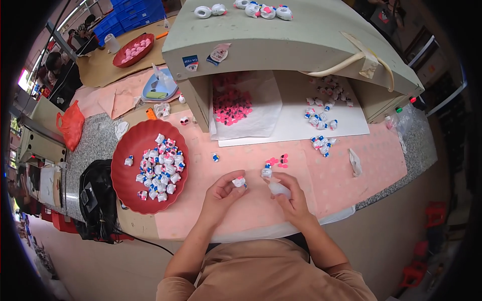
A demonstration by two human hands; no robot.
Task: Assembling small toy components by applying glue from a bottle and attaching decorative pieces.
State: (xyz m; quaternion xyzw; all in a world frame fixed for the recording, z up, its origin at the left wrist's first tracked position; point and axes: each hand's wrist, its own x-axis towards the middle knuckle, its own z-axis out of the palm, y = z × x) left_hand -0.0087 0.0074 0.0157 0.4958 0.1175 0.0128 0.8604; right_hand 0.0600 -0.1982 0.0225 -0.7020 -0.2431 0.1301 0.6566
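My left hand (222, 191) is closed on a small white figurine (239, 182) with a pink top, pinched between thumb and fingers. In my right hand (293, 198) is a whitish translucent squeeze bottle (279, 189), its tip angled up and left. Just past that tip is a white and blue figurine (266, 172); whether the bottle touches it I cannot tell. Several pink pieces (283, 161) lie on the pink table covering beside it. Farther left on the covering is a small blue and white figurine (216, 157).
A red scalloped bowl (119, 173) heaped with figurines stands left. Ahead, a grey-green open-fronted housing (296, 47) shelters pink pieces (232, 108) on white paper and several figurines (317, 120). A crumpled white tissue (355, 162) lies right. A black bag (95, 195) rests at the left edge.
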